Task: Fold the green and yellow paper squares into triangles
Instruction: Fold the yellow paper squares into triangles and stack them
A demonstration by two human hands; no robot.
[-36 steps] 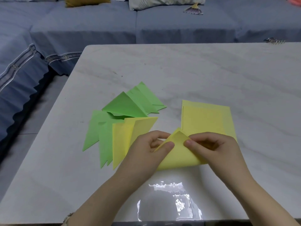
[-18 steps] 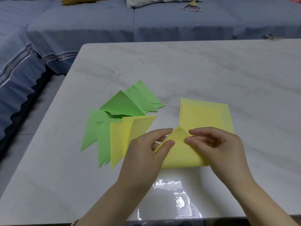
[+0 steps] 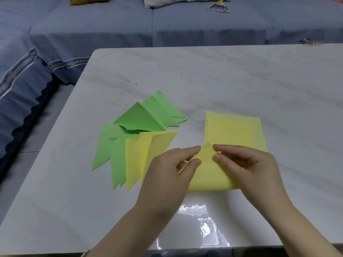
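A yellow sheet (image 3: 207,175) is being folded near the middle of the near edge of the worktop (image 3: 222,75). Its bent lower edge lies on the surface and its two meeting corners are raised to a peak. That peak is pinched on one side by the left hand (image 3: 174,169), with thumb and forefinger curled onto the paper, and on the other side by the right hand (image 3: 246,164) in the same way. Nothing else is held. Just behind, and overlapped by the peak, a stack of yellow squares (image 3: 233,130) is seen unfolded. Finished green triangles (image 3: 141,119) and yellow triangles (image 3: 148,149) are fanned out towards the left edge.

The step in hand appears to be the aligning of the corners before the crease is set. It is best done by matching the two tips exactly, and the edges running down from them, before any pressure is applied. The tips should then be pinned flat with one hand. The crease should be run from its middle outwards with the other, so that no slip or pucker is trapped.
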